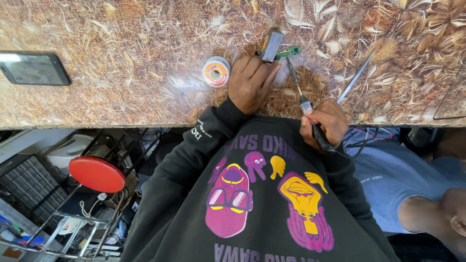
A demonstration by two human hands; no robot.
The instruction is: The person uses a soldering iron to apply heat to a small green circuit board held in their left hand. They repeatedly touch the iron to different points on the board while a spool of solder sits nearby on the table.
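The small green circuit board (290, 52) lay on the brown leaf-patterned worktop (121, 73), pinned beside a grey ridged block (272, 45) by the left hand (251, 82), whose fingers (264, 73) were curled down onto the block. The right hand (324, 123) had its fingers wrapped around the black-handled soldering iron (306, 104), its tip touching the board. A steady hold-down and a light, brief touch seemed wise. A small solder spool (216, 71) sat near the left hand; metal tweezers (356, 77) lay just right.

Brown patterned worktop (121, 34): phone (34, 69), solder spool (216, 72), tweezers (356, 77), circuit board (290, 51).
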